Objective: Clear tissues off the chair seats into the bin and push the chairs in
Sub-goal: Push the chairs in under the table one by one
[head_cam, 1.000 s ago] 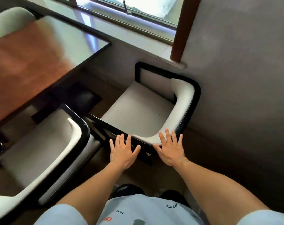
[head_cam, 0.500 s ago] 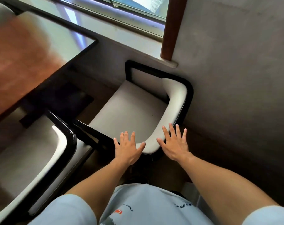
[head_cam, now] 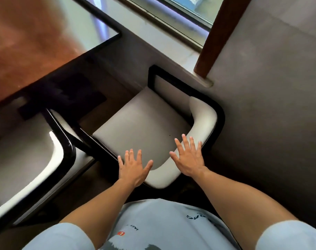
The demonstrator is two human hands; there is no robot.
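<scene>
The table [head_cam: 36,38] is filling more of the upper left than a second ago, its far end cut off. The white chair [head_cam: 144,127] is sitting nearer it, its legs hidden. The left hand [head_cam: 133,169] and right hand [head_cam: 188,159] are still pressing its padded back, fingers spread flat, gripping nothing.

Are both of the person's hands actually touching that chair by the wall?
Touching. In the head view the left hand and right hand lie flat with fingers spread on the padded backrest of the chair, with no gap visible.
</scene>
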